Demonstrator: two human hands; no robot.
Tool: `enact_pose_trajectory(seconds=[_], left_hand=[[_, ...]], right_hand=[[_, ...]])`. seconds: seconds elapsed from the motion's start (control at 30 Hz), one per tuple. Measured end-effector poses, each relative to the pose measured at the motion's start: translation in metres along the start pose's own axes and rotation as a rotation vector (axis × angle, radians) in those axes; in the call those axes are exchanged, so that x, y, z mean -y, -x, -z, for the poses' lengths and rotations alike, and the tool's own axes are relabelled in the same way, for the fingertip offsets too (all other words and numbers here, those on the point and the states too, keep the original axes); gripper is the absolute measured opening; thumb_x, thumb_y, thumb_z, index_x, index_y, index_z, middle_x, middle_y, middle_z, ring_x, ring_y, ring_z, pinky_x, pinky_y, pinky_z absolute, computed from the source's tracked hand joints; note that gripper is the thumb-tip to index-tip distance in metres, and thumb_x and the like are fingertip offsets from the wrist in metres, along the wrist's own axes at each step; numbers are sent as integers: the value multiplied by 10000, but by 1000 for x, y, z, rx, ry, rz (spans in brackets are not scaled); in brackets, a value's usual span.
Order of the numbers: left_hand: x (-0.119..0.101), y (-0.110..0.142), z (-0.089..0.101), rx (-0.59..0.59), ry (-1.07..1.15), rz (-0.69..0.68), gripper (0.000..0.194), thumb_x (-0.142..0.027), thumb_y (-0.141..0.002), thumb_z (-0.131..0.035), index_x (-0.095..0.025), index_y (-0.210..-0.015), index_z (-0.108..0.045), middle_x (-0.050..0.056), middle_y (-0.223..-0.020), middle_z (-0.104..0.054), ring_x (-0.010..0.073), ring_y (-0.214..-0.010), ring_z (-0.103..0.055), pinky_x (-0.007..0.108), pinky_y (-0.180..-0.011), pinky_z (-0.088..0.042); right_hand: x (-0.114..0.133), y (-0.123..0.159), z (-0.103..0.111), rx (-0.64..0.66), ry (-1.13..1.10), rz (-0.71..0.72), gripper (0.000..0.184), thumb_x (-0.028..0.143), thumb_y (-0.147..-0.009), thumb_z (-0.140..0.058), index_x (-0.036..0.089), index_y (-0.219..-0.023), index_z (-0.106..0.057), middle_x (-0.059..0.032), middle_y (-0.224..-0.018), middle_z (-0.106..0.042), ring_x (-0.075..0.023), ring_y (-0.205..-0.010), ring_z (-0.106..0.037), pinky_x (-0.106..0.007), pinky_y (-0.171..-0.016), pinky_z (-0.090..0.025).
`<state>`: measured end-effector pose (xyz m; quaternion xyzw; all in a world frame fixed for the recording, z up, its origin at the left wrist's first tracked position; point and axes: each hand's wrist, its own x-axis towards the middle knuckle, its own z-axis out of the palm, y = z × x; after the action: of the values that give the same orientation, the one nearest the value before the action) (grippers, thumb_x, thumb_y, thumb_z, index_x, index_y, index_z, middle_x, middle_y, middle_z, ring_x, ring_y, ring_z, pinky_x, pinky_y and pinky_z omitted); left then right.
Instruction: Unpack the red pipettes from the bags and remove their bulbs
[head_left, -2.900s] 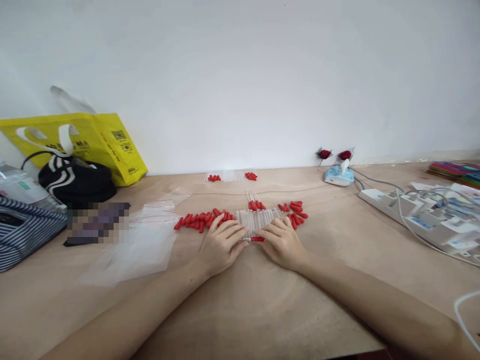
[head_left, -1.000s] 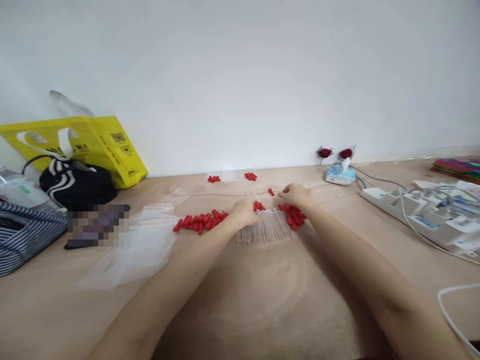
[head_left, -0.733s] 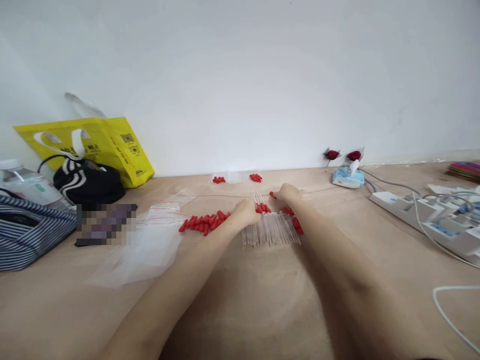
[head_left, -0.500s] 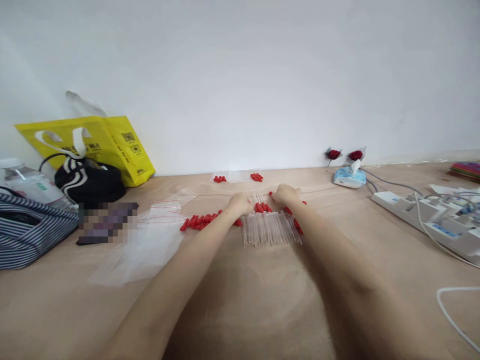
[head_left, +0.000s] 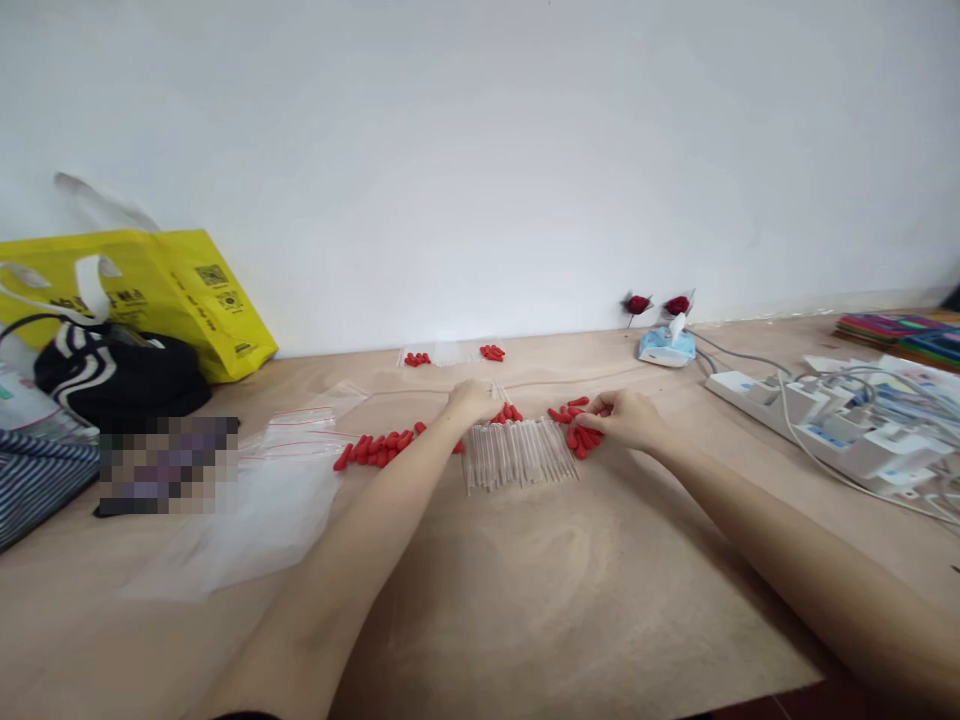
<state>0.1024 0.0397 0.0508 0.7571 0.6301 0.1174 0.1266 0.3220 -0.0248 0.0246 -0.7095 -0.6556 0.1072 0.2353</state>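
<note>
Clear thin tubes (head_left: 521, 455) lie side by side in a row on the table. Beyond their far ends, my left hand (head_left: 472, 402) has its fingers curled in; what they hold is hidden. Close to its fingertips lie a few red rubber bulbs (head_left: 511, 412), with slender clear tubes (head_left: 497, 391) pointing away behind them. My right hand (head_left: 622, 418) is at a small pile of red bulbs (head_left: 583, 440) right of the row, thumb and fingers pinching one bulb. A longer heap of red bulbs (head_left: 375, 448) lies left, partly behind my left forearm.
Clear zip bags (head_left: 285, 500) lie at left, near a blurred dark object (head_left: 172, 465), a black pouch (head_left: 120, 370) and a yellow bag (head_left: 217, 300). Bagged red pieces (head_left: 492, 353) lie by the wall. Tissues (head_left: 667, 346) and a power strip with cables (head_left: 810, 425) are right.
My right hand has moved from beyond the tubes rightward and nearer, onto the right pile of red bulbs. My left hand stays by the tubes' far ends. The view has shifted right.
</note>
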Motion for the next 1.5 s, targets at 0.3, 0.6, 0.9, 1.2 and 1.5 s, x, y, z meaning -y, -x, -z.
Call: enact_pose_trajectory(seconds=[0.3,0.6,0.9,1.2,1.5], left_hand=[[36,77,18,-203,82,-242,179,-323,-715,-505,-172,-634,-558,-1,-603,-598,131,-577,-549,215,-528,-386],[85,120,-7,-379,51,-643,158,-266,-803,-459,-183,-711,-556,-8,-607,-570,91,-536,-532,191,-527,-424],[82,124,-17,-444,25,-753,139,-248,-808,-462,-177,-775,-577,17,-687,-606,112,-624,-565,221,-599,-467],[77,123,-18,-440,-12,-828,132,-245,-810,-509,-226,-789,-637,12,-835,-675,156,-827,-564,337,-794,-407],[97,127,-7,-514,-24,-786,182,-153,-814,-458,-219,-744,-613,3,-801,-672,148,-761,-557,332,-757,-406]], right_hand=[[17,6,-6,-245,-166,140,308,479,-708,-503,188,-654,-589,-4,-573,-567,-130,-542,-510,-239,-520,-346],[63,45,-48,-410,99,890,340,401,-782,-510,248,-1083,-549,-75,-1068,-558,-216,-953,-470,-412,-840,-249],[63,60,-64,-420,94,1007,156,280,-823,-489,263,-893,-627,25,-665,-611,-126,-761,-507,-410,-885,-177],[65,65,-62,-426,93,1016,176,263,-826,-466,217,-776,-629,31,-575,-562,-113,-686,-484,-399,-882,-192],[52,64,-54,-487,30,949,176,227,-816,-468,194,-726,-616,22,-553,-568,-119,-649,-475,-380,-845,-235]])
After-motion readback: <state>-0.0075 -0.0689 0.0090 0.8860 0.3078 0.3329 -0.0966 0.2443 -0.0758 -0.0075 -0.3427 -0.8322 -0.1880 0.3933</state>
